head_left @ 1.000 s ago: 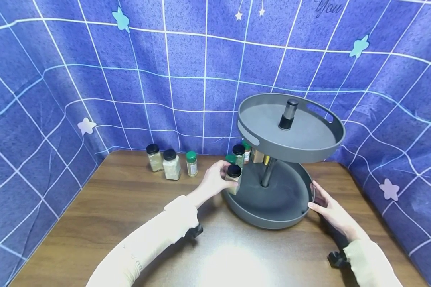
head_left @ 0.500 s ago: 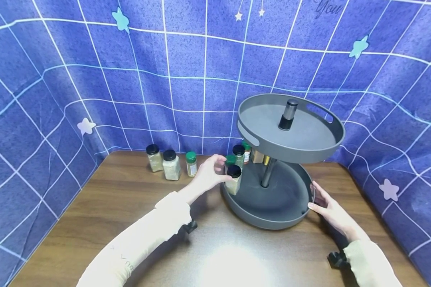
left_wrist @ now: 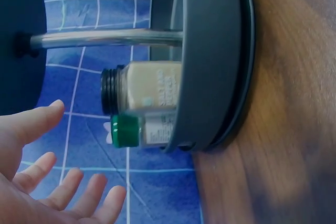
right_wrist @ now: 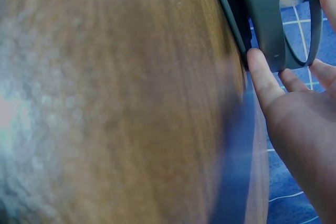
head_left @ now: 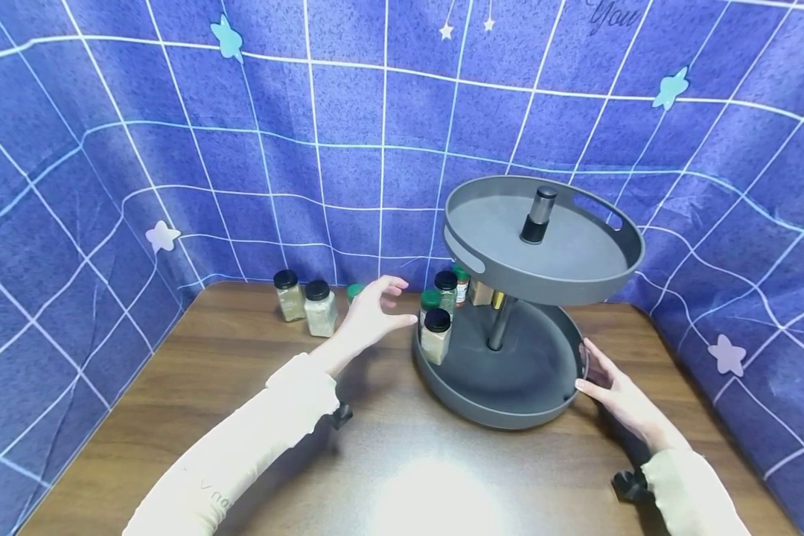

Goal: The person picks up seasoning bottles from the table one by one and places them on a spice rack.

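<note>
A grey two-tier tray stand [head_left: 502,417] stands on the table, with my right hand [head_left: 616,394] at the right rim of its lower tier. The fingers and thumb of that hand hold the rim beside a handle slot, also in the right wrist view. My left hand [head_left: 368,320] is in the air left of the lower tier, thumb and fingers apart, holding nothing. A black-capped spice jar [head_left: 437,339] with pale contents stands upright at the tier's left edge. In the left wrist view a green-capped jar [left_wrist: 126,130] is close beside it.
Behind these, a black-capped jar of herbs [head_left: 446,286], a red-label jar [head_left: 461,286] and a brown item [head_left: 480,292] are in the lower tier. Two black-capped jars [head_left: 289,298] and a partly hidden green-capped jar [head_left: 353,290] stand back left. A blue cloth [head_left: 375,171] hangs behind.
My left hand has let go of the black-capped spice jar in the lower tier and moved left, its fingers spreading. The right hand stays at the rim.
</note>
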The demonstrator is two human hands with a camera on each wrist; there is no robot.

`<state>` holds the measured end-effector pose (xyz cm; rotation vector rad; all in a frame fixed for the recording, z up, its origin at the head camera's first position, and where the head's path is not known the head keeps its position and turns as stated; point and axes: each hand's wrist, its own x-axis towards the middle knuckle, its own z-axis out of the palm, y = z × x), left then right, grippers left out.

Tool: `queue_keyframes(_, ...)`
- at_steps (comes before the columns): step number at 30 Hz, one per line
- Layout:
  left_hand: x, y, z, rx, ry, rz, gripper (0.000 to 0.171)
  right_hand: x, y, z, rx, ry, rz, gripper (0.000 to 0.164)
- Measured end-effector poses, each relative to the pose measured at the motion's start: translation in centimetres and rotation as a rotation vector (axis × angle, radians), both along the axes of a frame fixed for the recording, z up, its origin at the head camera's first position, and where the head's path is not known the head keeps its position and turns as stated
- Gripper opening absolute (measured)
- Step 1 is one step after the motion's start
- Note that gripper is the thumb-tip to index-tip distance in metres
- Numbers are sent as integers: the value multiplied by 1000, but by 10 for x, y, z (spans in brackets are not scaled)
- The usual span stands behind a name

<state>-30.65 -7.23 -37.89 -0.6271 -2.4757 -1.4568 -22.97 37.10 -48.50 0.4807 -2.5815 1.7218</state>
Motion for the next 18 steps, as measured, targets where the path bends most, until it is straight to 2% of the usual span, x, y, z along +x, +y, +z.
queue_keyframes(4, 1, -9, 5, -7, 1, 27, 53, 1, 0, 0, 4, 2, -2, 74)
queue_keyframes(13, 5, -32, 17, 10, -60, 67, 56, 0, 0, 0, 24, 0, -15, 75)
queue_keyframes(18, 8, -45, 21, -13, -80, 97, 57, 1, 0, -1, 9, 1, -8, 74)
